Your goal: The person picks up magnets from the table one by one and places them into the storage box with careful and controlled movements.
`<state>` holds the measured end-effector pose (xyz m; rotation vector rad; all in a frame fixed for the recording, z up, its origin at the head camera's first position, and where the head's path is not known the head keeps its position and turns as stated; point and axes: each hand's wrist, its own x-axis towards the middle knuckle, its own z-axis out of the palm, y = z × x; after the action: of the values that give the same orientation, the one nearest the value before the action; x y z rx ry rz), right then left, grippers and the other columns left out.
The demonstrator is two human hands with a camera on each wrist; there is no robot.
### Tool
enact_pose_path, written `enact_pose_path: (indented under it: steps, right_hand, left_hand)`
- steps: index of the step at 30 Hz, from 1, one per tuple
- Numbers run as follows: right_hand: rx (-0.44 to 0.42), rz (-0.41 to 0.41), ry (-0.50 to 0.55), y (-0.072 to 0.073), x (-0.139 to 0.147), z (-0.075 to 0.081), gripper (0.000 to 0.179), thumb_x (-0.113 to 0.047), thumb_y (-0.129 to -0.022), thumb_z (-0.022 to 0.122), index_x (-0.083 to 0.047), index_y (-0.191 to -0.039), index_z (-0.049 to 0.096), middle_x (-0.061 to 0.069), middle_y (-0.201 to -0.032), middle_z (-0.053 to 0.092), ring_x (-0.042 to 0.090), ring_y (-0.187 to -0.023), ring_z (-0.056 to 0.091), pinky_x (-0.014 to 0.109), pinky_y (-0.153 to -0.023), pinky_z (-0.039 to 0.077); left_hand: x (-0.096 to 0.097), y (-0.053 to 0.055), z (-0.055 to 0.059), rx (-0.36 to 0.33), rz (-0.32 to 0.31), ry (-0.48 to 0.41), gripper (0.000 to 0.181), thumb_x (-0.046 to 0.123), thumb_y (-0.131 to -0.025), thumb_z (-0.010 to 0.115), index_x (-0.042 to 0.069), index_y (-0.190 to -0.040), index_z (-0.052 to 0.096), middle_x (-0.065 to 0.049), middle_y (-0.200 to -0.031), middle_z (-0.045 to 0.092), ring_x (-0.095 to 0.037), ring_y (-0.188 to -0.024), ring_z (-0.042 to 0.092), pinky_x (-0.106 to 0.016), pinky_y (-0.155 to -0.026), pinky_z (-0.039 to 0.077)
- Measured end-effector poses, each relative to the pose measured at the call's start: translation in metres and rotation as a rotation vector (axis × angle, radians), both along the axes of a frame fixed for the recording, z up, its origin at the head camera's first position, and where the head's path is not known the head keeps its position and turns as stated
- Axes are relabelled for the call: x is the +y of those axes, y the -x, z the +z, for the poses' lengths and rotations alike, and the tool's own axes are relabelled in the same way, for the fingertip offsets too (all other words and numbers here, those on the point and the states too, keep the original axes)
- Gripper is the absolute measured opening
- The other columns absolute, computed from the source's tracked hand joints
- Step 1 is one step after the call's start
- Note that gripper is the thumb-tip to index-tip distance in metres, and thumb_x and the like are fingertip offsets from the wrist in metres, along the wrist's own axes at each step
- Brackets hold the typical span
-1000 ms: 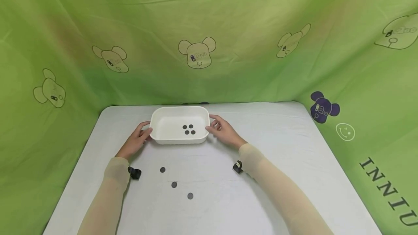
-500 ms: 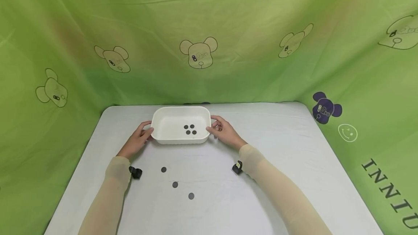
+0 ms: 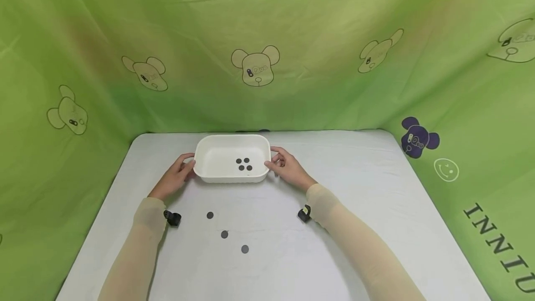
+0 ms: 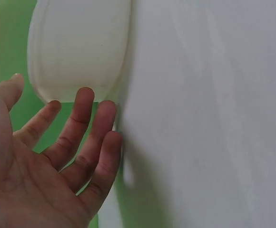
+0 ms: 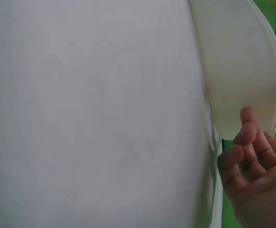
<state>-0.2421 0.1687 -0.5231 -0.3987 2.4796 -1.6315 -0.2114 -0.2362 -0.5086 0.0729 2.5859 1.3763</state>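
Observation:
A white rectangular dish (image 3: 221,179) with rounded corners stands on the far part of the white-covered table, several small dark round discs (image 3: 241,167) inside it towards the right. My left hand (image 3: 176,176) is at its left end, and the left wrist view shows loosely extended fingertips (image 4: 84,95) against the end wall, the thumb standing apart from the rim. My right hand (image 3: 288,168) holds the right end, thumb over the rim and bent fingers (image 5: 247,130) against the outer wall. Three more dark discs (image 3: 224,234) lie in a slanting row on the table nearer me.
Green cloth (image 3: 255,106) with printed bear heads hangs behind and along both sides of the table (image 3: 284,259). A small black wrist camera (image 3: 172,218) sits at the left cuff and another camera (image 3: 304,213) at the right cuff.
The whole head view has shifted slightly. The left thumb tip has drawn back a little from the dish's rim; the dish, discs and right hand keep their places.

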Motion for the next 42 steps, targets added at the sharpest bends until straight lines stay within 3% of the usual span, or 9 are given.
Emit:
enact_pose_path:
  steps: [8,13,19,25,31,36,42]
  right_hand:
    - [-0.003,0.001,-0.02,0.001,-0.002,0.0,0.064,-0.027,-0.103,0.077,-0.007,-0.157,0.05,0.009,-0.107,0.066,0.016,-0.079,0.058,0.027,-0.071,0.048]
    - [-0.005,-0.004,-0.02,0.002,-0.001,0.001,0.065,-0.028,-0.102,0.077,-0.007,-0.157,0.049,0.009,-0.108,0.066,0.016,-0.08,0.058,0.027,-0.071,0.048]
    - [-0.02,-0.002,-0.019,0.002,-0.001,0.0,0.066,-0.029,-0.102,0.077,-0.007,-0.157,0.049,0.009,-0.108,0.066,0.016,-0.08,0.059,0.028,-0.072,0.048]
    - [-0.024,-0.012,-0.022,0.002,0.001,0.0,0.066,-0.028,-0.103,0.077,-0.007,-0.158,0.048,0.01,-0.109,0.065,0.017,-0.081,0.059,0.028,-0.073,0.048]
    - [-0.028,-0.007,-0.015,0.003,0.0,0.002,0.067,-0.028,-0.103,0.077,-0.007,-0.159,0.047,0.011,-0.11,0.065,0.017,-0.082,0.059,0.027,-0.073,0.048]
    - [-0.029,-0.015,-0.033,0.003,-0.001,0.004,0.065,-0.027,-0.103,0.076,-0.009,-0.159,0.048,0.01,-0.11,0.065,0.016,-0.082,0.059,0.028,-0.073,0.047]
    - [-0.038,-0.014,-0.04,0.001,-0.002,0.004,0.065,-0.026,-0.104,0.076,-0.009,-0.159,0.047,0.009,-0.109,0.065,0.015,-0.08,0.059,0.027,-0.073,0.047]
  left_hand:
    - [-0.01,-0.006,0.008,0.049,-0.016,-0.004,0.061,0.055,-0.114,0.042,0.019,-0.163,0.041,-0.022,-0.136,0.066,-0.039,-0.124,0.065,-0.051,-0.101,0.052]
    - [-0.007,-0.012,0.018,0.119,-0.025,0.06,0.057,0.05,-0.115,0.045,0.015,-0.16,0.046,-0.024,-0.14,0.06,-0.042,-0.127,0.059,-0.055,-0.101,0.051]
    - [0.0,-0.025,0.033,0.222,-0.042,0.148,0.046,0.037,-0.116,0.05,0.01,-0.153,0.053,-0.021,-0.129,0.061,-0.04,-0.119,0.061,-0.058,-0.105,0.048]
    - [0.008,-0.041,0.05,0.238,-0.125,0.17,0.039,0.033,-0.115,0.054,0.013,-0.148,0.06,-0.015,-0.121,0.069,-0.033,-0.111,0.065,-0.054,-0.101,0.051]
    - [0.011,-0.053,0.06,0.25,-0.233,0.211,0.032,0.024,-0.114,0.059,0.014,-0.144,0.064,-0.009,-0.126,0.071,-0.025,-0.107,0.067,-0.049,-0.095,0.053]
    - [0.013,-0.06,0.059,0.284,-0.295,0.276,0.029,0.018,-0.111,0.063,0.013,-0.14,0.065,-0.001,-0.118,0.07,-0.022,-0.108,0.065,-0.049,-0.097,0.053]
    - [0.015,-0.067,0.045,0.329,-0.368,0.36,0.027,0.014,-0.105,0.073,0.01,-0.131,0.069,0.004,-0.104,0.069,-0.019,-0.1,0.065,-0.046,-0.091,0.054]
